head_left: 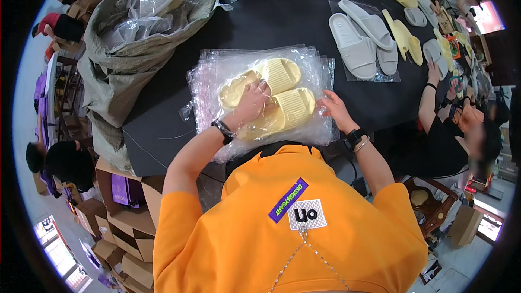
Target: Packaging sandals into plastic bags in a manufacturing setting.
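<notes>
Yellow slippers inside clear bag atop bag stack on black table; left hand pressed flat on them, fingers spread; right hand open, fingertips touching bag edge.

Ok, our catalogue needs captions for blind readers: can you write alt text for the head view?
A person in an orange shirt presses the left hand on a pair of pale yellow slide sandals inside a clear plastic bag on a black table, the right hand at the bag's edge. Grey slide sandals lie bagged farther back.
</notes>
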`<state>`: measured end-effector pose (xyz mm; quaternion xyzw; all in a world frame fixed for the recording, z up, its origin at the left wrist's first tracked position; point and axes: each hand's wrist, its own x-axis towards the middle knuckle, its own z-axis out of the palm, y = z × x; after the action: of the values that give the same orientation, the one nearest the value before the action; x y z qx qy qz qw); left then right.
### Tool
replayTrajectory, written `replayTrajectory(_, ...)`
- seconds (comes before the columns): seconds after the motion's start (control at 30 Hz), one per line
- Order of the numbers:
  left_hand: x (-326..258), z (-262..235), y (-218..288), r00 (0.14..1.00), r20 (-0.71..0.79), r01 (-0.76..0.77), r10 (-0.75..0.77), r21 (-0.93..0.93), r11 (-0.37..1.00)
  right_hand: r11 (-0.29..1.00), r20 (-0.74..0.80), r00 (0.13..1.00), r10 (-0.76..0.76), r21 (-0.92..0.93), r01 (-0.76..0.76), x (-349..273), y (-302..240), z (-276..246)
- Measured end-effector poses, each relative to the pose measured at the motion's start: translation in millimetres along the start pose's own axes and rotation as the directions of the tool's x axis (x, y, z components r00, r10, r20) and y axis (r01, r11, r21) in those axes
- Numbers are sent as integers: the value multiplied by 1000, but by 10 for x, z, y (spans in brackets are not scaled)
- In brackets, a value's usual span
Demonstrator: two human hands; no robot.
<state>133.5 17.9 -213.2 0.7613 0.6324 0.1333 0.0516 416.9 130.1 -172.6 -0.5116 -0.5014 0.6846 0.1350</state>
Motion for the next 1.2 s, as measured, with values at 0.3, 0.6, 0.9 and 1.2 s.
replayTrajectory(0.3,-163,-95,-134,974,-9,226,-226,-16,974,989,-215,973,-85,98,108,-226,308,-204)
replayTrajectory(0.6,-653,-181,-501,834,264,549,-485,-485,680,990,-145,987,-62,114,79,-311,315,-79)
replayTrajectory(0.9,-687,-211,-529,976,-137,143,-169,-184,972,870,191,968,-162,-435,231,-219,265,-509)
replayTrajectory(1.2,-589,-292,-430,988,-37,140,-148,-163,977,920,-73,945,-318,-265,289,461,-752,-90)
